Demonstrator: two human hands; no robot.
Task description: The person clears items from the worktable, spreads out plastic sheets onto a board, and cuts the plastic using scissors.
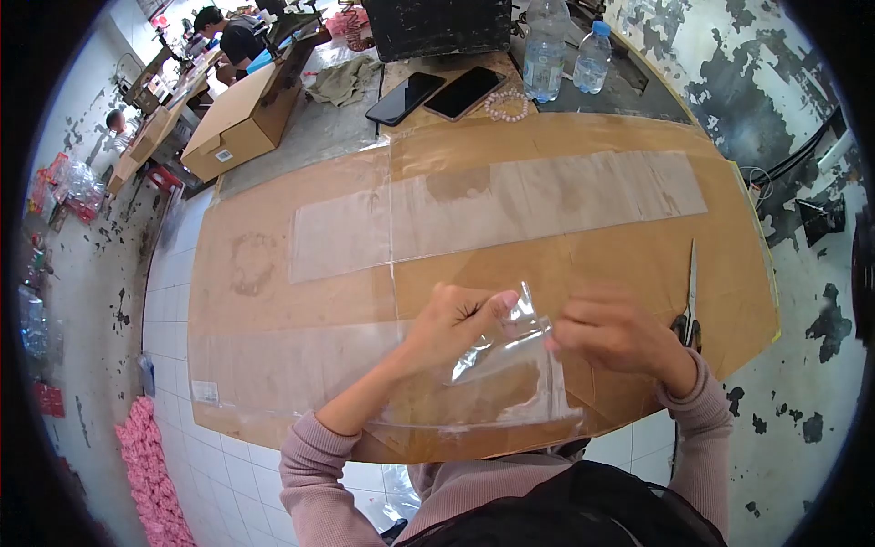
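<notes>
My left hand (pixel 465 319) is closed, its thumb and fingers pinching the raised end of a clear plastic sheet (pixel 510 387). Shiny folds stand up around the grip. My right hand (pixel 615 333) is blurred by motion, with curled fingers and the thumb pressed together at the sheet's right edge. The sheet runs left along the near side of the cardboard-covered table (pixel 474 273). Farther back lies a second long clear plastic strip (pixel 547 196), flat on the cardboard. Black-handled scissors (pixel 691 301) rest just right of my right hand.
Two phones (pixel 465 93), a beaded bracelet (pixel 507 107) and two water bottles (pixel 592 59) stand or lie at the back. A cardboard box (pixel 241 123) sits at the back left. Another person (pixel 239 41) works farther off. A pink knitted piece (pixel 150 474) is at lower left.
</notes>
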